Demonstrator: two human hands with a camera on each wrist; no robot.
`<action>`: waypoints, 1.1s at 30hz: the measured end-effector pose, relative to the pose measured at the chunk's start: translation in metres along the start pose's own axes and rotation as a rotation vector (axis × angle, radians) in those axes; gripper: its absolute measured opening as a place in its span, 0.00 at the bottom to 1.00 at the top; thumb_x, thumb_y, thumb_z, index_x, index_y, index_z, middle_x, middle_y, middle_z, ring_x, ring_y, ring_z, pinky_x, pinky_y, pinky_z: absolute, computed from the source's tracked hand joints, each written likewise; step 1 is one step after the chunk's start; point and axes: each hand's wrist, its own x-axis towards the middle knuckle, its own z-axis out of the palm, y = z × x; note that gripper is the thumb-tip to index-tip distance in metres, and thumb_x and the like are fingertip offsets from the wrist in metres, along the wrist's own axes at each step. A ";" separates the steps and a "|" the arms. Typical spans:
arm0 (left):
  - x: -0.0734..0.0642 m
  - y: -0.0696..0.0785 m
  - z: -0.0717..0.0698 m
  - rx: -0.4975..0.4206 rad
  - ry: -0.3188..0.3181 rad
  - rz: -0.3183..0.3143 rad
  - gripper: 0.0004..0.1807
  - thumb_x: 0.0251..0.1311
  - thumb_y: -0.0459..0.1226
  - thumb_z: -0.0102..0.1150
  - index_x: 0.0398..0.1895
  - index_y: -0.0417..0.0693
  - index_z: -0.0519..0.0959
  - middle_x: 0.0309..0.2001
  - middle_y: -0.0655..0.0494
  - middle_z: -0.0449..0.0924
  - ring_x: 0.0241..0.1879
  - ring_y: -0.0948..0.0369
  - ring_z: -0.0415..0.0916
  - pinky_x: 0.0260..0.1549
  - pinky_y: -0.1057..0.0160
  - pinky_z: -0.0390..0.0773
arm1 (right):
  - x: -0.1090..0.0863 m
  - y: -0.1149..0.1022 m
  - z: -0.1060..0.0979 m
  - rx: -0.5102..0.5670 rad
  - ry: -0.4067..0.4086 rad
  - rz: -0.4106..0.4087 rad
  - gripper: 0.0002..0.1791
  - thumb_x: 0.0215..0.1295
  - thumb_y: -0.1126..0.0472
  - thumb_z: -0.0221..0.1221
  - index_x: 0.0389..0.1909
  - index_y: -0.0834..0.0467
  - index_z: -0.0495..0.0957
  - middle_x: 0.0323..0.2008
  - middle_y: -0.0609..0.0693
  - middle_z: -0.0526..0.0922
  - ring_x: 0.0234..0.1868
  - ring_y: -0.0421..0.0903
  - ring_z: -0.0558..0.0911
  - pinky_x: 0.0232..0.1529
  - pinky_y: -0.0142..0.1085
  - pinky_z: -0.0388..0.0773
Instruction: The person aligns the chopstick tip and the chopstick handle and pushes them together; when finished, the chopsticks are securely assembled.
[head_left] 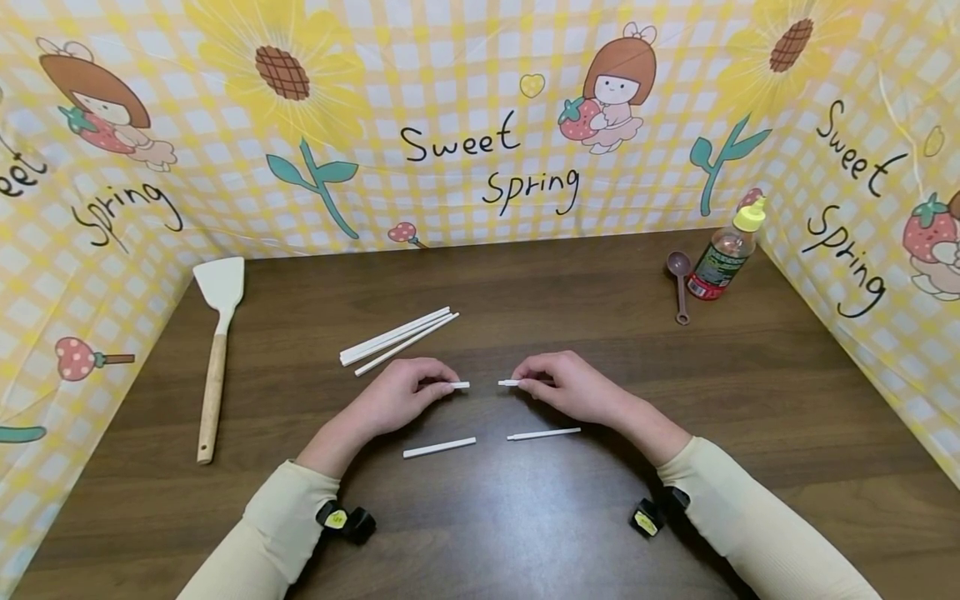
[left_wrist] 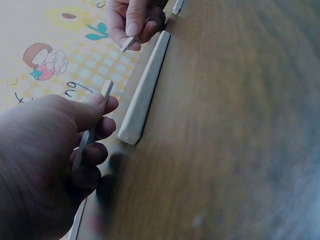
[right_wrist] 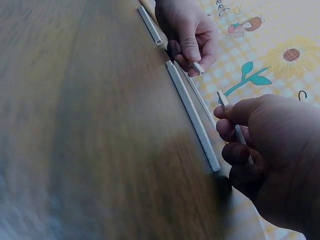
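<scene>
My left hand (head_left: 401, 396) pinches a short white square stick (left_wrist: 106, 92) between thumb and fingers, one end poking out to the right. Opposite it, my right hand (head_left: 570, 387) grips a similar stick (right_wrist: 222, 100), whose narrower tip points left. A small gap separates the two facing ends, and the end in the left hand looks hollow in the right wrist view. On the table below the hands lie two more white pieces: a left one (head_left: 439, 447) and a right one (head_left: 543, 434), the latter with a stepped, thinner left end.
Several longer white sticks (head_left: 393, 340) lie in a loose bundle behind the left hand. A white spatula with a wooden handle (head_left: 213, 379) is at far left. At back right are a brown measuring spoon (head_left: 679, 279) and a yellow-capped bottle (head_left: 720, 262). Patterned cloth (head_left: 450, 83) surrounds the table.
</scene>
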 end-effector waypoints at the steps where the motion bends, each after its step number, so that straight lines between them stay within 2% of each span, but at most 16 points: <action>1: 0.000 0.000 0.000 0.001 0.001 0.000 0.02 0.66 0.34 0.66 0.38 0.50 0.86 0.36 0.63 0.84 0.36 0.65 0.78 0.41 0.58 0.77 | 0.000 0.000 0.000 -0.003 0.000 0.001 0.05 0.73 0.63 0.60 0.42 0.56 0.84 0.32 0.42 0.83 0.32 0.37 0.77 0.39 0.35 0.76; 10: 0.000 0.001 0.002 -0.024 -0.010 -0.011 0.02 0.66 0.34 0.66 0.38 0.49 0.86 0.35 0.64 0.84 0.36 0.67 0.78 0.40 0.61 0.77 | 0.000 0.002 0.001 -0.006 0.006 -0.025 0.04 0.72 0.64 0.60 0.41 0.56 0.84 0.30 0.42 0.82 0.31 0.36 0.77 0.38 0.35 0.76; 33: 0.000 0.006 0.005 -0.056 -0.014 -0.037 0.02 0.66 0.33 0.65 0.38 0.48 0.86 0.36 0.63 0.84 0.38 0.66 0.79 0.42 0.59 0.79 | 0.001 0.001 0.005 0.005 0.007 -0.039 0.04 0.72 0.63 0.61 0.41 0.56 0.84 0.29 0.41 0.82 0.30 0.35 0.76 0.36 0.33 0.75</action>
